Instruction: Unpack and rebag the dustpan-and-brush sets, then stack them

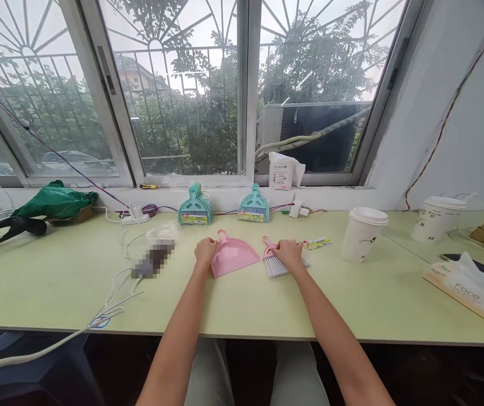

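A small pink dustpan (236,256) lies on the pale green table, its handle pointing toward the window. The fingers of my left hand (205,252) are closed on its left edge, near the handle. To the right lies a pink hand brush (274,265) with white bristles. My right hand (291,255) reaches over the brush from above, its fingers closed on the body and hiding part of it. Just beyond that hand is a colourful printed card (316,243).
Teal dustpan sets (195,207) stand along the wall, with another teal set (254,206) beside them. At right are a lidded paper cup (364,234), a second cup (436,220) and a tissue pack (470,287). White cables (112,299) run over the table's left side.
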`<control>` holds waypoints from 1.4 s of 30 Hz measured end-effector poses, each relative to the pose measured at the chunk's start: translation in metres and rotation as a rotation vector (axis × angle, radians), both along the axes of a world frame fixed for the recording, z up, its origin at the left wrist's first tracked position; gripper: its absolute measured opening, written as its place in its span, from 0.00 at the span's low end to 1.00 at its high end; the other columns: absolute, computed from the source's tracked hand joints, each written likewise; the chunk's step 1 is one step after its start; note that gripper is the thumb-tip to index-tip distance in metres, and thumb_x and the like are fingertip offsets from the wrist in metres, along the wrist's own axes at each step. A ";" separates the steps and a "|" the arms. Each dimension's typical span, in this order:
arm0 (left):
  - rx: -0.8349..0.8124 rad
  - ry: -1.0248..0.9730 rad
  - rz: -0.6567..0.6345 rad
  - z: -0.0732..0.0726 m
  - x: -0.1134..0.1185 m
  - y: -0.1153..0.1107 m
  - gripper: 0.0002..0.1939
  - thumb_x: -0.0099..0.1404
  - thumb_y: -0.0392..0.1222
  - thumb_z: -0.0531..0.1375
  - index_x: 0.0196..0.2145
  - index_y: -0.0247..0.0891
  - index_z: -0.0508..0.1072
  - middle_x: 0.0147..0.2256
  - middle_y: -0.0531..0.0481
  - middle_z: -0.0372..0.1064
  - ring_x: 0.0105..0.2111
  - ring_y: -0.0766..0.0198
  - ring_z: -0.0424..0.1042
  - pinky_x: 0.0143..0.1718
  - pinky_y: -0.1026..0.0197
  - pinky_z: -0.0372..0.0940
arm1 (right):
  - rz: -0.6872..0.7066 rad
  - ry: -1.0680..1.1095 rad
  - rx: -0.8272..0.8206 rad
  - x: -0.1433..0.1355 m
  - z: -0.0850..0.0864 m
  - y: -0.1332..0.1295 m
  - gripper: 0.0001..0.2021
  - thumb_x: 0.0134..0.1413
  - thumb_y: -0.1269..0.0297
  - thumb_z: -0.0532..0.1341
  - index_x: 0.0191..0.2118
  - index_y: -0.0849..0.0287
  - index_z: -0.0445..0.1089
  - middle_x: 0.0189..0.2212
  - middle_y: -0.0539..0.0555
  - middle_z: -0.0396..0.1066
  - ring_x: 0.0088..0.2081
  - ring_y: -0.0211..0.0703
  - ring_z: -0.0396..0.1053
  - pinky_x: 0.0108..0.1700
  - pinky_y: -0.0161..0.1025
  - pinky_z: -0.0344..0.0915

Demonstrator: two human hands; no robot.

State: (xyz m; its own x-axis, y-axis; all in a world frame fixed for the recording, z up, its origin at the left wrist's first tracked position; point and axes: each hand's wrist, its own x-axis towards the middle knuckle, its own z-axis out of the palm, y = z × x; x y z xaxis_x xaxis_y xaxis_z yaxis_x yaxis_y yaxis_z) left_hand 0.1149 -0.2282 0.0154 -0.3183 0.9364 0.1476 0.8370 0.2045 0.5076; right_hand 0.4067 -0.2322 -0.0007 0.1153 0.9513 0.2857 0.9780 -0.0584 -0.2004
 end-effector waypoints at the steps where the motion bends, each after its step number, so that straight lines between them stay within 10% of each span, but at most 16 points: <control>1: 0.007 0.000 -0.001 0.000 0.000 0.000 0.17 0.64 0.47 0.51 0.42 0.41 0.76 0.46 0.43 0.73 0.48 0.54 0.70 0.40 0.59 0.62 | -0.002 -0.010 -0.002 -0.001 0.000 0.000 0.14 0.53 0.57 0.57 0.36 0.59 0.76 0.40 0.62 0.74 0.47 0.56 0.65 0.49 0.50 0.48; 15: 0.010 0.149 -0.069 -0.005 0.010 -0.004 0.16 0.65 0.49 0.51 0.34 0.37 0.73 0.39 0.41 0.74 0.39 0.56 0.72 0.34 0.61 0.60 | 0.009 0.114 0.081 -0.011 0.008 -0.003 0.14 0.49 0.57 0.59 0.37 0.58 0.75 0.40 0.59 0.74 0.46 0.53 0.66 0.46 0.47 0.50; 23: 0.191 0.388 -0.777 -0.012 0.091 -0.027 0.18 0.71 0.48 0.44 0.38 0.39 0.71 0.40 0.47 0.71 0.39 0.61 0.70 0.35 0.62 0.61 | 0.273 0.059 0.087 -0.032 0.008 -0.011 0.09 0.54 0.60 0.58 0.37 0.53 0.75 0.42 0.55 0.74 0.48 0.48 0.64 0.48 0.45 0.51; 29: 0.497 0.588 -0.793 -0.011 0.077 -0.022 0.15 0.66 0.39 0.55 0.51 0.41 0.66 0.52 0.44 0.63 0.51 0.57 0.62 0.49 0.55 0.58 | 0.336 0.134 0.060 -0.021 0.011 -0.010 0.08 0.53 0.58 0.60 0.34 0.51 0.77 0.44 0.50 0.75 0.49 0.46 0.67 0.51 0.43 0.53; 42: 0.190 0.725 -0.848 -0.012 0.096 -0.029 0.15 0.66 0.26 0.45 0.44 0.27 0.69 0.43 0.33 0.69 0.41 0.54 0.70 0.37 0.57 0.60 | 0.511 0.251 -0.144 -0.019 0.004 0.008 0.08 0.49 0.59 0.64 0.34 0.54 0.78 0.36 0.51 0.77 0.36 0.42 0.71 0.39 0.35 0.62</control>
State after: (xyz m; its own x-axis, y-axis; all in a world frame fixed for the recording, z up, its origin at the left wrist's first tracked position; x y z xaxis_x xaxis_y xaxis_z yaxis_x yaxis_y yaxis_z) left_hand 0.2112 -0.2575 0.0029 0.6273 0.7521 0.2019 0.7784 -0.5978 -0.1918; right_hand 0.3877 -0.2238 0.0034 -0.3210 0.9311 0.1732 0.8125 0.3647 -0.4547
